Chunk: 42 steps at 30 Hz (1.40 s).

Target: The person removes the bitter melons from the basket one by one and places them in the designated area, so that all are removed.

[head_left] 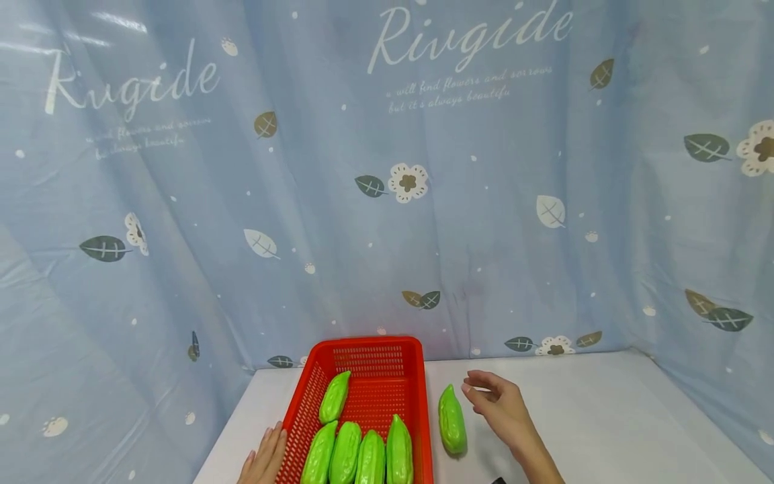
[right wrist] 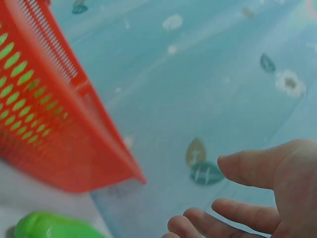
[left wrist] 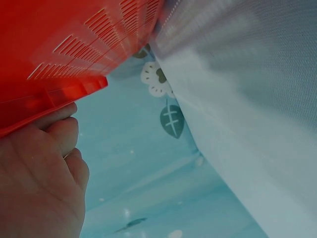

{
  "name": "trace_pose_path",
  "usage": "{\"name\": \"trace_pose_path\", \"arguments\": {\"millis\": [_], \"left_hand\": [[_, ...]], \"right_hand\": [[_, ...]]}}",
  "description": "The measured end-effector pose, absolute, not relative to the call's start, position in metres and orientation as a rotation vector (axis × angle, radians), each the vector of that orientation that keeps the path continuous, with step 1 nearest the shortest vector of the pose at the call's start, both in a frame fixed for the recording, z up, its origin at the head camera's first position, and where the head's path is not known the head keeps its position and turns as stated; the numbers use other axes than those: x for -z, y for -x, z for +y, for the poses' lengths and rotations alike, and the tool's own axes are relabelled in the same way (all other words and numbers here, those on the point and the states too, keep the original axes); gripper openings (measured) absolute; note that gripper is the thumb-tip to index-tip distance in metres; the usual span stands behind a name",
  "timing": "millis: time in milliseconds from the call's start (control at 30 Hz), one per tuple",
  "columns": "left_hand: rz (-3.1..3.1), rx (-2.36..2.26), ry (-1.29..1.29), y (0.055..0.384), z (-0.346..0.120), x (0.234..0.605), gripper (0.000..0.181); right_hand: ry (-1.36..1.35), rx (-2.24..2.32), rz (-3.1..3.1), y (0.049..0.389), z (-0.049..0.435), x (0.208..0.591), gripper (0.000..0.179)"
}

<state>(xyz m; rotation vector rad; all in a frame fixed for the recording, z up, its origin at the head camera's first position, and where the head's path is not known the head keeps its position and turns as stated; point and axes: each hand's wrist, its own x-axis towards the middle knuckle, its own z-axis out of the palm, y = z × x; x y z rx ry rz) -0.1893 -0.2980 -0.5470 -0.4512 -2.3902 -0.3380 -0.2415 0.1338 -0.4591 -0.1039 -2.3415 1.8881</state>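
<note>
Blue patterned curtain (head_left: 326, 222) behind a white worktop (head_left: 605, 410), one loose green gourd (head_left: 452, 422) beside the red basket (head_left: 420, 376).
My right hand (head_left: 500, 407) is near that gourd, thumb and fingers apart, holding nothing; my left hand (head_left: 265, 458) rests against the basket's outer side, fingers extended. The loose gourd lies on the worktop between basket and right hand, while five more gourds (head_left: 345, 454) lie inside. Going by its glossy skin, I'd judge the loose one light, stiff and slightly slippery, best held round the thick middle, clear of the pointed tip.
</note>
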Motion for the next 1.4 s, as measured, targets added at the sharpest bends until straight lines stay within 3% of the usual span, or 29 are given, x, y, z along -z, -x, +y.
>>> {"name": "trace_pose_path", "arguments": {"millis": [433, 733, 967, 1167, 1400], "left_hand": [[-2.341, 0.316, 0.474, 0.191, -0.297, 0.551, 0.107], [-2.314, 0.310, 0.516, 0.194, -0.304, 0.551, 0.098], [-2.373, 0.338, 0.520, 0.190, -0.304, 0.545, 0.106], [-2.297, 0.324, 0.559, 0.194, -0.305, 0.550, 0.092], [-2.355, 0.321, 0.492, 0.189, -0.304, 0.549, 0.107]], "right_hand": [[-0.220, -1.978, -2.279, 0.227, 0.102, 0.408, 0.045], [-0.384, -2.052, -2.251, 0.234, 0.070, 0.405, 0.045], [-0.463, -2.037, -2.303, 0.242, 0.048, 0.400, 0.047], [-0.526, -1.982, -2.405, 0.251, 0.027, 0.404, 0.048], [-0.488, -1.848, -2.567, 0.257, 0.000, 0.406, 0.049]]}}
